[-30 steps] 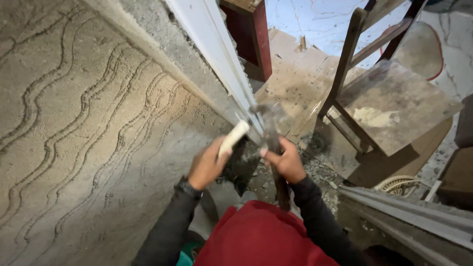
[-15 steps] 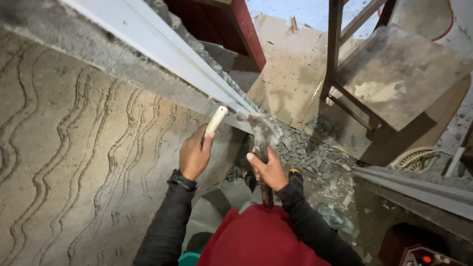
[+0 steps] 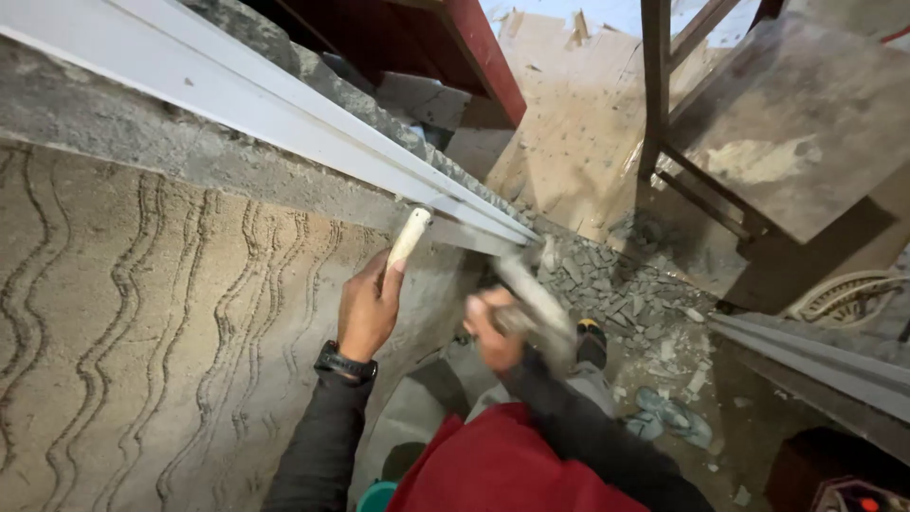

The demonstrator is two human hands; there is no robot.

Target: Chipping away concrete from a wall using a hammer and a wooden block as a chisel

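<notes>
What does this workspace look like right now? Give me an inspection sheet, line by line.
Surface: plastered wall scored with wavy grooves; rough grey edge along its top.
Job's things: pale cylindrical handle in the left hand, its tip against the white frame strip; blurred tool in the right hand, kind cannot be told.
Clutter: grey rubble piled on the floor below the strip; scraps nearby.
Hands: left hand closed on the handle, wristwatch on; right hand closed on the tool.
Cables: coiled hose or cable at right, unclear which.
Surroundings: wooden stool; red door panel.
</notes>
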